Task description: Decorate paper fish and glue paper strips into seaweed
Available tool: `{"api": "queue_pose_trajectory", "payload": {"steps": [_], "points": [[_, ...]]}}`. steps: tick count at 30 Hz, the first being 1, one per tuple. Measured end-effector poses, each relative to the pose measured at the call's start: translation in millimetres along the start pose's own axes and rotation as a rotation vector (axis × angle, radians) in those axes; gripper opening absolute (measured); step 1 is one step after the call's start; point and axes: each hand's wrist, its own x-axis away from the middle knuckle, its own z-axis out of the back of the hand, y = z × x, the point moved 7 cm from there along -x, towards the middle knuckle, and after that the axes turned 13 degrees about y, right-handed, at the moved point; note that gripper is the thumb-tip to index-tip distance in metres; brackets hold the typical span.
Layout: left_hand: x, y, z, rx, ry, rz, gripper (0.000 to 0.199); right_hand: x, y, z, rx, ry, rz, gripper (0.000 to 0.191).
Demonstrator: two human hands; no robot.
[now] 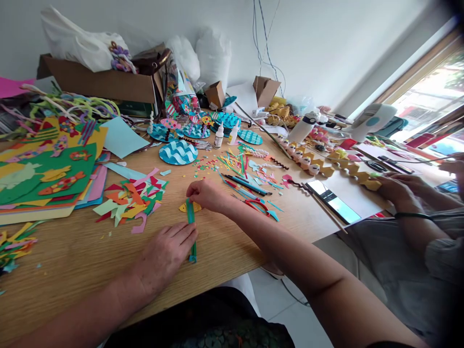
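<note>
Teal strip [190,211] lies across a small yellow fish [182,208] near the middle of my view, just in front of the wearer. Starting from the left, I see a green sheet [80,166] carrying a spotted red fish [62,184] that looks finished, with colored paper sheets beneath it. Next come loose paper scraps [139,195] on the surface [90,251], beside the work. My left hand [163,256] lies flat, fingers together over the strip's middle, hiding part of it. The right hand's [208,195] grip pinches the far end, its fingertips also covering some of the fish. I judge this piece partway along: the fish outline is cut, but the strip runs well past its edge, untrimmed, and I cannot tell whether any of it is stuck down. Behind the hands sit a blue wavy disc [178,152] and a glue bottle [219,136]. Farther right, pens [244,183] and scissors [258,205] lie beyond the right forearm, which stands between them and the wearer. A phone [333,202] and another person's hand [395,191] come last.
</note>
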Motion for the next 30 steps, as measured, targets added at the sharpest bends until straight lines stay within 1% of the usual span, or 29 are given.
{"api": "queue_pose_trajectory", "payload": {"steps": [2, 3, 7, 9, 11, 15, 17, 19, 22, 23, 24, 26, 28, 30], "points": [[0, 1, 0.5, 0.003, 0.010, -0.005, 0.038, -3, 0, 3, -0.015, 0.030, 0.010, 0.015], [0, 1, 0.8, -0.001, 0.013, -0.005, 0.037, -3, 0, 3, -0.037, 0.020, 0.015, 0.015], [-2, 2, 3.2, -0.040, 0.022, -0.007, 0.037, 9, -8, -5, -0.117, -0.141, -0.009, 0.015], [-2, 2, 3.6, -0.051, 0.020, -0.012, 0.037, 12, -10, -9, -0.102, -0.190, -0.024, 0.016], [-2, 2, 3.2, -0.052, 0.018, -0.009, 0.037, 9, -9, -8, -0.053, -0.152, -0.032, 0.016], [1, 2, 1.0, -0.038, 0.011, 0.000, 0.038, -4, -4, 1, -0.005, -0.015, -0.018, 0.016], [2, 2, -0.2, -0.033, 0.001, 0.004, 0.038, -4, -4, 4, -0.039, -0.006, 0.001, 0.016], [3, 2, -0.8, -0.031, -0.007, 0.008, 0.038, 1, -5, 3, -0.083, -0.053, 0.000, 0.015], [3, 1, -1.7, -0.026, -0.026, 0.019, 0.038, 11, -6, -6, -0.115, -0.175, -0.024, 0.016], [3, 1, -2.0, -0.024, -0.032, 0.024, 0.038, 13, -7, -8, -0.108, -0.195, -0.026, 0.015], [3, 1, -2.4, -0.022, -0.036, 0.027, 0.039, 12, -6, -9, -0.090, -0.189, -0.028, 0.015], [4, 0, -3.1, -0.020, -0.039, 0.030, 0.040, 6, -3, -5, -0.032, -0.109, -0.032, 0.014], [5, 0, -3.9, -0.020, -0.037, 0.033, 0.041, -4, 1, 5, 0.024, 0.008, -0.035, 0.014], [6, 0, -5.0, -0.021, -0.033, 0.038, 0.042, -11, 4, 22, 0.040, 0.121, -0.017, 0.014]]}}
